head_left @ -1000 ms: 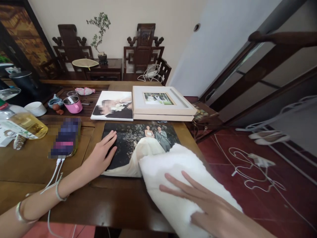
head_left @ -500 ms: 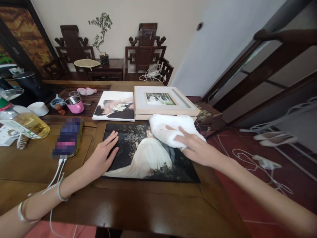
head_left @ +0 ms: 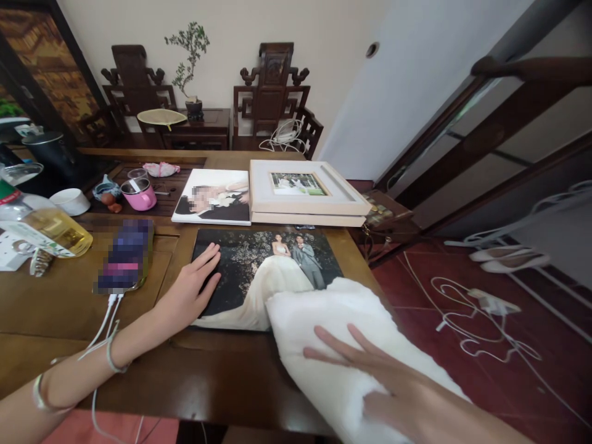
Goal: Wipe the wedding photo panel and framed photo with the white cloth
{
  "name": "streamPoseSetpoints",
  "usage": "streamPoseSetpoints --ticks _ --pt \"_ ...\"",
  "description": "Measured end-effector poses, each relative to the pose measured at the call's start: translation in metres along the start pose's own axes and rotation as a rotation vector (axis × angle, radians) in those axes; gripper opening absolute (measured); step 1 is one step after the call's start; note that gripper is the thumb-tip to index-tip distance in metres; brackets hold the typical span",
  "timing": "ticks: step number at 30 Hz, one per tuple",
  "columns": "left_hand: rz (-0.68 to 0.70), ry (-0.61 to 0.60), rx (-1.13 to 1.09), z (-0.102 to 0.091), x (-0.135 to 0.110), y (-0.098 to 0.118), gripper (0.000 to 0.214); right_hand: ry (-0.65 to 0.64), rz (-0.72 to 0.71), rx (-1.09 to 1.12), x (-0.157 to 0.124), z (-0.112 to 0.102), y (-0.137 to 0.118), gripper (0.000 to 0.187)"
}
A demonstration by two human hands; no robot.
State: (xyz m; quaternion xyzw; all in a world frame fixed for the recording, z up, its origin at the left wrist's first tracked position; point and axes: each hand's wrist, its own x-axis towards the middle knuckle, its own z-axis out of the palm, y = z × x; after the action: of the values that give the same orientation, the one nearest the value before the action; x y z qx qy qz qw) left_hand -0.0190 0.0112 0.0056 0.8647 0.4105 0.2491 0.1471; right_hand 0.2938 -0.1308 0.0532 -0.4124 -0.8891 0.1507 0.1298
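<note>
A dark wedding photo panel (head_left: 240, 265) lies flat on the wooden table, showing a couple with a long white dress. My left hand (head_left: 197, 283) rests flat on its left edge, fingers stretched out, with nothing in them. A white towel (head_left: 333, 308) covers the panel's front right corner and hangs over the table's front edge. My right hand (head_left: 383, 376) is on the towel, fingers spread over it and part of the cloth bunched at the thumb side. The panel's lower right part is hidden beneath the towel.
Behind the panel lie a white-edged photo print (head_left: 213, 213) and stacked pale frames (head_left: 337, 208). To the left are a phone (head_left: 127, 256) with white cables, a bottle of yellow liquid (head_left: 55, 228), a pink mug (head_left: 139, 196) and a white bowl (head_left: 69, 201).
My right hand has drawn the towel from the panel's back right corner towards me, past the front edge. The couple in the photo is now uncovered. My left hand has stayed put.
</note>
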Motion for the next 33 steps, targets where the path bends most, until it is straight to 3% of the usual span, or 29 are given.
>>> streamPoseSetpoints --ticks 3,7,10,13,16,20,25,29,33 --pt "0.007 -0.001 0.001 0.0 0.0 0.0 0.041 -0.06 -0.05 -0.026 0.017 -0.01 0.016 0.043" --pt "0.0 -0.017 0.016 -0.002 0.0 0.001 0.042 -0.03 0.084 -0.049 0.059 -0.013 0.06 0.045" --pt "-0.003 -0.021 0.02 -0.002 0.0 0.002 0.042 -0.004 0.067 -0.053 0.087 -0.013 0.092 0.043" --pt "-0.003 -0.017 0.015 -0.002 0.0 0.002 0.041 0.026 0.05 -0.069 0.1 -0.011 0.103 0.039" --pt "-0.005 -0.021 0.015 -0.002 -0.001 0.001 0.041 0.05 0.06 -0.107 0.093 -0.003 0.088 0.041" --pt "-0.005 -0.027 0.024 -0.001 0.0 0.002 0.041 0.063 0.024 -0.118 0.061 0.015 0.045 0.037" --pt "-0.018 -0.021 0.013 -0.001 0.0 0.002 0.041 0.004 -0.1 -0.008 0.025 0.028 0.003 0.03" --pt "-0.012 -0.021 0.01 -0.001 0.0 0.002 0.041 -0.042 -0.136 0.013 0.023 0.017 -0.005 0.031" --pt "-0.012 -0.031 0.021 -0.002 0.0 0.002 0.041 -0.059 -0.044 -0.017 0.052 0.004 0.017 0.043"
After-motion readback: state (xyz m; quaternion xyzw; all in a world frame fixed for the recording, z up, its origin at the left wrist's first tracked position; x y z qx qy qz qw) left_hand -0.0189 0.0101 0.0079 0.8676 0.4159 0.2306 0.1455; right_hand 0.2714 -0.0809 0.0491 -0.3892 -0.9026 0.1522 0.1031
